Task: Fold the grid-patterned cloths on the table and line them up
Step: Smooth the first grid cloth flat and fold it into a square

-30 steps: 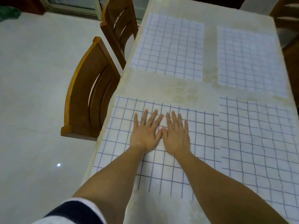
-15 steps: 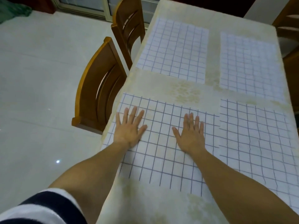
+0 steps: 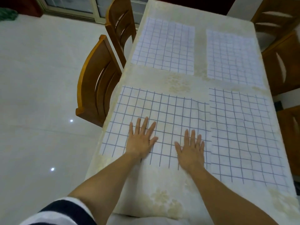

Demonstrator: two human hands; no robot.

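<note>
White grid cloths, four (image 3: 164, 111); two flat hands (image 3: 140, 140) on one.

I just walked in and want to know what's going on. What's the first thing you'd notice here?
Two bare hands, left hand and right hand, lie flat with fingers spread on the near-left cloth. Four white cloths with blue grid lines cover the table: that one, a near-right cloth, a far-left cloth and a far-right cloth. Wooden chairs stand along the table's left side.
</note>
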